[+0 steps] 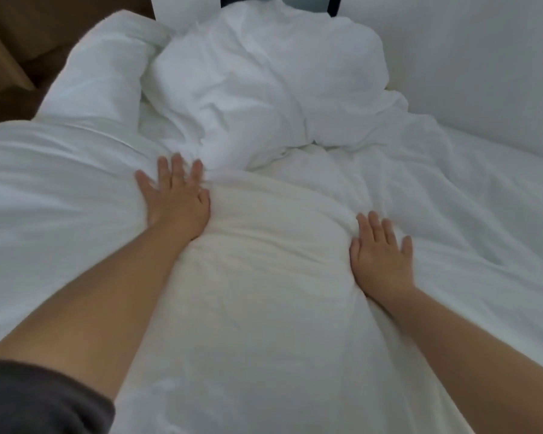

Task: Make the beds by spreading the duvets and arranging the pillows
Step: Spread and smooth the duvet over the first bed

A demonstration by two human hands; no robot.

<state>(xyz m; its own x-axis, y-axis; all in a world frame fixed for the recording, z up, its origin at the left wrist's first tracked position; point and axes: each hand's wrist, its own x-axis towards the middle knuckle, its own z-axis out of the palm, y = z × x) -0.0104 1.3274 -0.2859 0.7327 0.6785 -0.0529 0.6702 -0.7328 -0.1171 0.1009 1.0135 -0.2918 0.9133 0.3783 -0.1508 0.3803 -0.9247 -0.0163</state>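
Under both of your hands lies the white duvet (264,292), spread over the bed and full of soft creases. Your left hand (174,198) rests palm down on it with the fingers straight and slightly fanned, grasping nothing. Its fingertips touch the near edge of a crumpled heap of bedding (257,76). Your right hand (381,258) also lies flat on the duvet, nearer to you than the left, fingers straight and released, holding nothing.

Between the two hands the duvet rises in a long, rounded ridge that runs from your body toward the heap, and each hand presses the cloth down along one side of it. To the right of your right hand the duvet lies flatter, with only shallow wrinkles.

Beyond the fingertips of both hands the heap is piled high and heavily wrinkled; whether it is bunched duvet or a pillow you cannot tell from here. Beyond and to the left of your left hand a plump white bulk (98,76) lies along the bed's edge, just beside the heap; it could be a pillow or a fold of duvet. Past that bulk a brown surface (10,57) shows. Beyond and to the right of your right hand a smooth white panel (483,51) stands along the bed. A dark grey sleeve (38,399) covers your left upper arm.
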